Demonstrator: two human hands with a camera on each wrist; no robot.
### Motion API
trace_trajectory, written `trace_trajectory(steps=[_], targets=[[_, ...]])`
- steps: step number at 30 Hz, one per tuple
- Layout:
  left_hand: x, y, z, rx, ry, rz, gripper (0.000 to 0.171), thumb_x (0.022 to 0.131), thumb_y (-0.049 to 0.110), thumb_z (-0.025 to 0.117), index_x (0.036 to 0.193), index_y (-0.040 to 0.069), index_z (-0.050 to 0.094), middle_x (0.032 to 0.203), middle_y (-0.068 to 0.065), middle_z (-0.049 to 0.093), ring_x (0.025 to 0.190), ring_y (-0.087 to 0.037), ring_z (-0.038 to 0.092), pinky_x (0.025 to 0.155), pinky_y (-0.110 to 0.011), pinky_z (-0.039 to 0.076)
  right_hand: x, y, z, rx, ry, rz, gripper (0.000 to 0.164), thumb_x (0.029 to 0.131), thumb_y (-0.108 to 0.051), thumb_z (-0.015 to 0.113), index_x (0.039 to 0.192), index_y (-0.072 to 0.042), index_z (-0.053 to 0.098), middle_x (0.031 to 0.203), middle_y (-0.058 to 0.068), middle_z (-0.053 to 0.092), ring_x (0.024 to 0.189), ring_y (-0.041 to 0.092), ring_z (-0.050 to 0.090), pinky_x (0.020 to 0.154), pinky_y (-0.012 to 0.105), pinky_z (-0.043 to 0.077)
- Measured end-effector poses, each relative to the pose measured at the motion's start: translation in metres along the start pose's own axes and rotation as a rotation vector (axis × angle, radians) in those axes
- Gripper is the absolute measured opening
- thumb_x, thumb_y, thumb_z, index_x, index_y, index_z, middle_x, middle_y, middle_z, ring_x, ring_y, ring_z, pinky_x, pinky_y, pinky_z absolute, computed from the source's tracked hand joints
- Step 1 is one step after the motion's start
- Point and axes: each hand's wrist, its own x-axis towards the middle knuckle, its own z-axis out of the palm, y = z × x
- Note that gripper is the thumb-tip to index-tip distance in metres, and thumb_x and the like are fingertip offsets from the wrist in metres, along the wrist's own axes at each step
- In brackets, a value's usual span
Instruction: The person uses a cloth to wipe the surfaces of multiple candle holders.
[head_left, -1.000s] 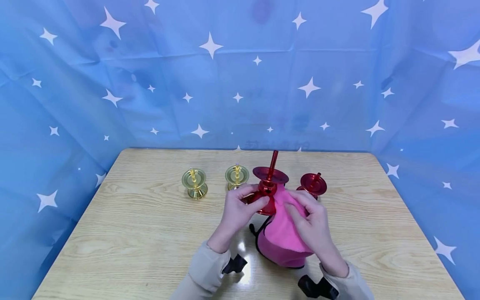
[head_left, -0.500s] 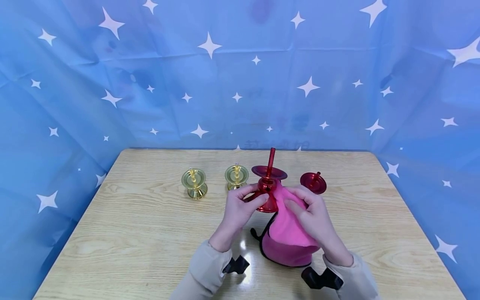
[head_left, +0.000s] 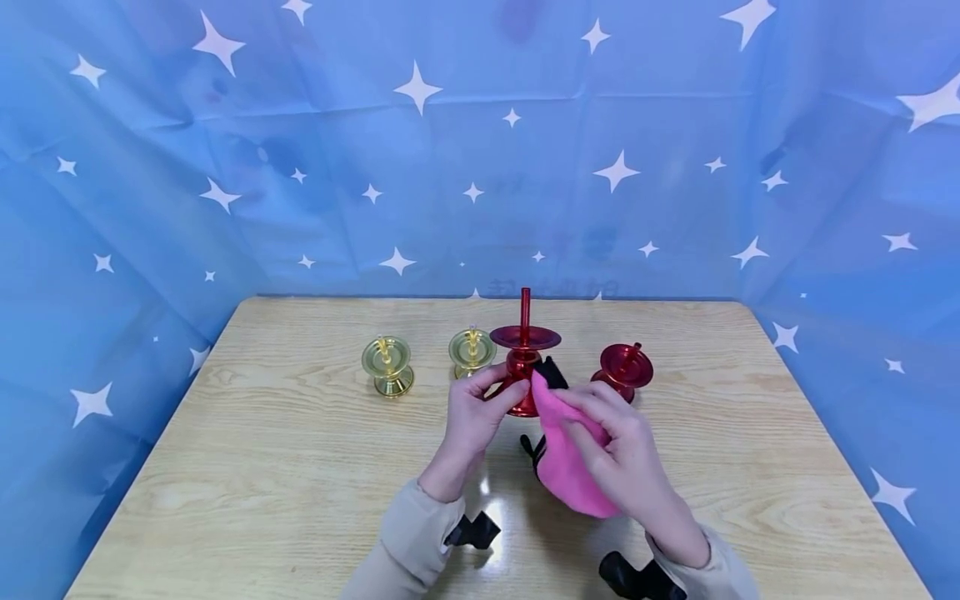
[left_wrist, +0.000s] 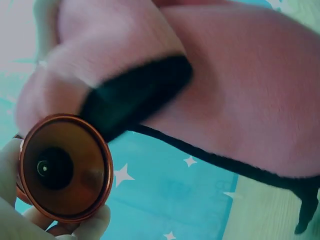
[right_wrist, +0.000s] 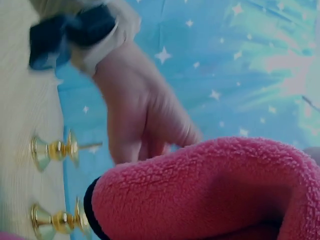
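Note:
In the head view my left hand holds a shiny red candlestick upright by its lower part, above the table. The round hollow base of that candlestick faces the left wrist camera. My right hand pinches a pink fleecy cloth with black edging, just right of the candlestick. One black-edged corner of the cloth stands up near the stem; whether it touches the metal I cannot tell. In the right wrist view the cloth hides the candlestick and the fingertips of my left hand.
Two gold candlesticks stand left of the hands on the wooden table. A second red candlestick stands to the right, behind my right hand. A blue curtain with white stars hangs behind the table.
The held candlestick has moved slightly left and up and now stands straighter. My right hand has drawn the cloth away from its stem, and the cloth's hanging part has swung and folded.

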Motion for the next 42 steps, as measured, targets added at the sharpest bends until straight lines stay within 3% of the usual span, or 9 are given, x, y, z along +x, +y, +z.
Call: trace_trajectory(steps=[5,11,14,23,28,33,35,39,42], targets=[[-0.002,0.004,0.000,-0.066,-0.036,-0.017,0.028,0.078,-0.006,0.064,0.103,-0.017,0.062,0.095,-0.013,0.070,0.088,-0.009,0.060,0.072,-0.022,0.049,0.005,0.015,-0.006,-0.012,-0.007,0.089,0.034,0.072,0.021,0.061,0.099,0.002,0.070,0.092,0.008,0.066,0.081,0.012,0.058,0.063,0.014,0.043],[-0.005,0.008,0.004,-0.147,-0.065,-0.143,0.034,0.081,-0.001,0.061,0.110,-0.018,0.058,0.095,-0.006,0.070,0.082,-0.006,0.060,0.073,-0.023,0.048,0.009,0.031,-0.010,0.136,-0.088,0.336,0.026,0.082,0.012,0.059,0.103,0.001,0.069,0.098,0.007,0.066,0.087,0.006,0.055,0.067,0.016,0.045],[-0.005,0.007,0.005,-0.160,-0.057,-0.159,0.035,0.081,0.000,0.061,0.111,-0.018,0.058,0.096,-0.006,0.070,0.084,-0.007,0.060,0.074,-0.024,0.047,0.008,0.033,-0.010,0.182,-0.083,0.402,0.025,0.083,0.010,0.059,0.105,0.002,0.068,0.096,0.006,0.064,0.083,0.008,0.054,0.065,0.018,0.045],[0.000,0.001,0.004,-0.156,-0.009,-0.128,0.034,0.080,-0.001,0.062,0.109,-0.018,0.058,0.094,-0.008,0.070,0.083,-0.007,0.061,0.073,-0.023,0.048,-0.001,0.017,-0.010,0.133,0.011,0.261,0.027,0.079,0.016,0.060,0.101,0.002,0.069,0.096,0.003,0.065,0.085,0.008,0.055,0.067,0.017,0.043],[0.004,-0.006,0.003,-0.201,0.021,-0.150,0.029,0.080,-0.001,0.062,0.106,-0.015,0.062,0.089,-0.005,0.071,0.079,-0.007,0.062,0.072,-0.022,0.049,-0.011,0.008,-0.017,0.194,0.053,0.174,0.037,0.073,0.024,0.059,0.102,0.003,0.068,0.098,0.002,0.065,0.091,0.010,0.056,0.073,0.017,0.044],[0.007,-0.014,0.002,-0.200,0.047,-0.136,0.010,0.077,-0.002,0.065,0.086,0.000,0.070,0.077,0.005,0.068,0.072,-0.006,0.060,0.065,-0.020,0.048,-0.019,0.004,-0.024,0.181,0.101,0.255,0.037,0.074,0.023,0.059,0.104,0.003,0.068,0.102,-0.001,0.065,0.090,0.009,0.058,0.074,0.015,0.044],[0.009,-0.018,0.001,-0.151,0.051,-0.114,0.009,0.075,-0.002,0.067,0.084,-0.003,0.069,0.077,0.005,0.067,0.075,-0.007,0.059,0.065,-0.020,0.048,-0.021,0.003,-0.027,0.176,0.104,0.287,0.036,0.075,0.022,0.060,0.105,0.002,0.068,0.103,0.000,0.065,0.089,0.009,0.059,0.073,0.015,0.044],[0.012,-0.024,0.002,-0.066,0.053,-0.061,0.026,0.073,-0.002,0.068,0.093,-0.018,0.062,0.080,0.001,0.069,0.079,-0.009,0.060,0.067,-0.020,0.050,-0.024,0.002,-0.035,0.179,0.094,0.323,0.033,0.078,0.019,0.059,0.107,0.003,0.066,0.104,0.000,0.065,0.089,0.008,0.059,0.073,0.015,0.045],[0.013,-0.028,0.004,-0.051,0.034,-0.043,0.026,0.072,-0.005,0.066,0.093,-0.019,0.061,0.082,-0.004,0.069,0.078,-0.009,0.061,0.068,-0.022,0.051,-0.024,0.001,-0.042,0.193,0.099,0.359,0.029,0.081,0.016,0.059,0.108,0.007,0.064,0.104,-0.005,0.065,0.088,0.007,0.059,0.072,0.014,0.046]])
